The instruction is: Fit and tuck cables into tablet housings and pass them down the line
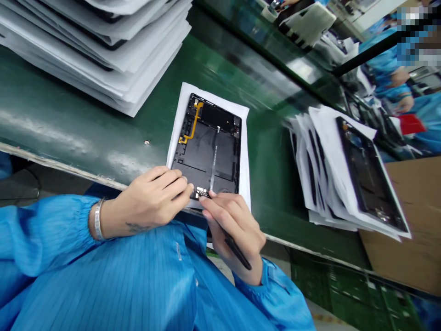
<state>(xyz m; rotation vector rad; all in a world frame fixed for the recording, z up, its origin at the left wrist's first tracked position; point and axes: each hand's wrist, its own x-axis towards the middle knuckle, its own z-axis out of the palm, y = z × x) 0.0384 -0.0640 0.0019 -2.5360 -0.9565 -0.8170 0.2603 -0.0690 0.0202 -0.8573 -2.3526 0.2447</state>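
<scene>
An open black tablet housing (206, 151) lies on a white sheet (245, 151) at the bench's front edge. An orange flex cable (195, 123) runs along its upper left, and a thin grey strip (214, 158) runs down its middle. My left hand (156, 195) rests on the lower left corner, fingers curled together; what its fingertips hold, if anything, is hidden. My right hand (236, 230) is closed around a dark pen-like tool (237, 253), its fingertips beside a small circuit board (202, 192) at the housing's bottom edge.
A tall stack of white sheets with dark panels (103, 50) stands at the upper left of the green bench (151, 119). Another stack (330, 174), topped by a dark panel (370, 174), is at the right beside a cardboard box (413, 197). People in blue work behind.
</scene>
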